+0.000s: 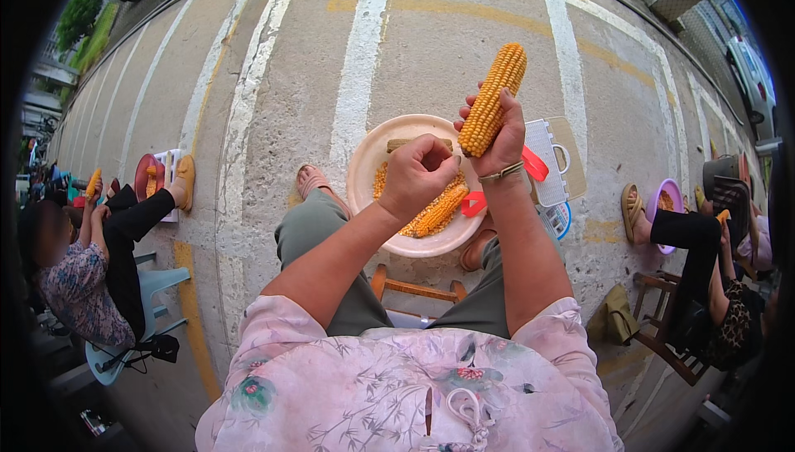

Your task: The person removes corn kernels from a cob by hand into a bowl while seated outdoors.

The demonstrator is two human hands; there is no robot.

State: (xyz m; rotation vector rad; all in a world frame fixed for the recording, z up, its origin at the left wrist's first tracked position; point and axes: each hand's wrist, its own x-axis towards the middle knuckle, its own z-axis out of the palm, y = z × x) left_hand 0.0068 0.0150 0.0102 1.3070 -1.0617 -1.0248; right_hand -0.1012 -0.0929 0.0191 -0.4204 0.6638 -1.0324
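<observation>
My right hand (504,135) is closed round the lower part of a dried yellow corn cob (495,98), held tilted above the right rim of a pale pink plastic basin (362,172). My left hand (422,172) is over the basin, fingers curled in with the thumb tip near the cob's lower end; whether it pinches anything is not visible. Inside the basin lie loose corn kernels (380,180), another yellow cob (438,211) partly stripped at its edge, and a brownish bare cob (404,143) behind my left hand.
Right of the basin are a white plastic basket (546,163), red ribbon (535,164) and a blue-rimmed printed item (557,219). A wooden stool (416,289) is between my legs. Seated people hold corn at both sides, with a red basin (144,172) and a purple basin (652,210).
</observation>
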